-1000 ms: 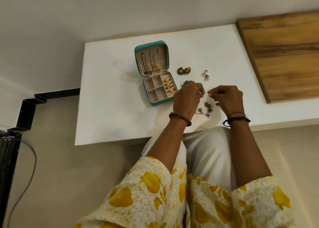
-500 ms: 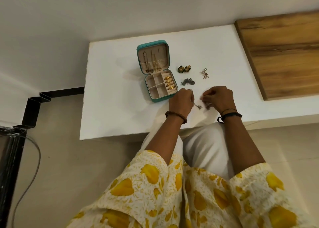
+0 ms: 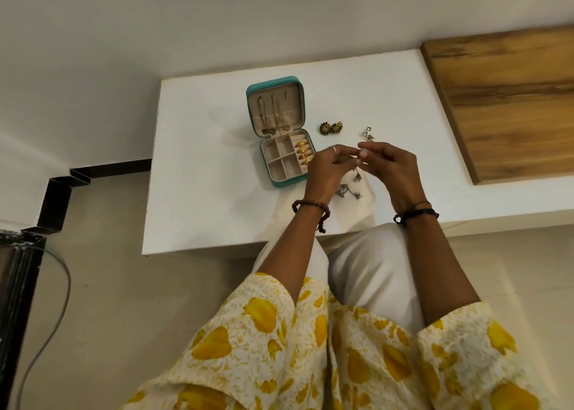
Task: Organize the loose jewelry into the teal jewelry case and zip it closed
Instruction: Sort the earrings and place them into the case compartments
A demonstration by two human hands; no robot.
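- What your left hand (image 3: 326,173) and right hand (image 3: 389,169) pinch between their fingertips, just right of the teal jewelry case (image 3: 281,133), is too small to make out.
- The dark silver pieces (image 3: 349,189) below your hands are partly covered by your left palm; you cannot tell their shape or count.
- The silver earrings (image 3: 366,134) right of the case are half hidden behind your right fingers.
- The chains (image 3: 273,116) in the case's lid blur together; their number is unclear.
- The wooden board (image 3: 509,99), far right of the case, runs off the picture's edge.
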